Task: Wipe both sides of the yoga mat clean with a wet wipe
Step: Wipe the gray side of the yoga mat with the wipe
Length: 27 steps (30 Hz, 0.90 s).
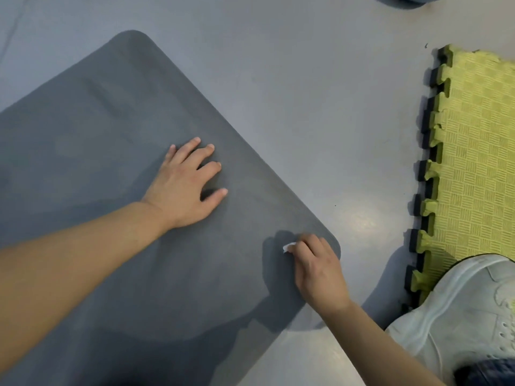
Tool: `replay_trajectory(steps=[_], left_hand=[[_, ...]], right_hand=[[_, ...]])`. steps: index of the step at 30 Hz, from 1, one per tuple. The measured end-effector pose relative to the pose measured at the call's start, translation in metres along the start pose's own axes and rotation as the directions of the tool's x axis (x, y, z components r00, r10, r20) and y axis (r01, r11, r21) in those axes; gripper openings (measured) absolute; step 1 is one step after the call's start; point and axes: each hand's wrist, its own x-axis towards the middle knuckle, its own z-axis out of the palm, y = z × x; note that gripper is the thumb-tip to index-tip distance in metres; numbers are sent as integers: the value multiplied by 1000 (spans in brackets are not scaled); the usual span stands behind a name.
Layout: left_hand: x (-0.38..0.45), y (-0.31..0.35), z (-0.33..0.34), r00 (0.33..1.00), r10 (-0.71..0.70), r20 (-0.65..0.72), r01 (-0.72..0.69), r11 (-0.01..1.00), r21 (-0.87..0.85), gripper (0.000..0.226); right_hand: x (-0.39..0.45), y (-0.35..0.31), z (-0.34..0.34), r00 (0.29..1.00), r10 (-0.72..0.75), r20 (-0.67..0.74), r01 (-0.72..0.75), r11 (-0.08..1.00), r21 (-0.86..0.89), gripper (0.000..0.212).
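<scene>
Right grip (317,270) pinching mostly hidden wet wipe (289,247), left grip (185,185) flat on yoga mat (111,162)

We see bare grey floor (320,93) open beyond the yoga mat (97,162) on its far and right sides. To the right, the yellow-green foam tile (479,162) with its notched edge closes that strip, and a white shoe (459,316) blocks the near right corner, just beside the right hand (317,274).
</scene>
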Motion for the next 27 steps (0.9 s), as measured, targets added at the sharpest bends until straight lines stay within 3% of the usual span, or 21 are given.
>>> replay_trajectory(steps=[2,4,8,11,17,21,27], left_hand=[[2,18,-5,980,-121,155,125,992,-13,87],[5,27,-8,947,-166,275,158,986,52,114],[18,36,-13,923,-198,331,160,977,138,149],[25,40,-17,922,-217,322,142,960,241,152],[35,45,-23,897,-227,379,141,960,240,154],[34,50,-24,853,-258,453,178,961,211,155],[33,53,-17,794,-284,537,213,958,191,146]], right_hand=[[26,-10,7,999,11,-53,-10,1000,15,21],[62,-23,12,995,-19,-93,23,999,49,20],[130,-39,15,989,-111,-100,118,991,63,18],[116,-23,11,987,-141,-75,144,989,33,19],[7,33,-11,995,6,-100,-6,1000,5,22],[40,13,2,990,28,-138,-26,999,18,17],[133,-37,19,983,-61,-175,79,992,95,17]])
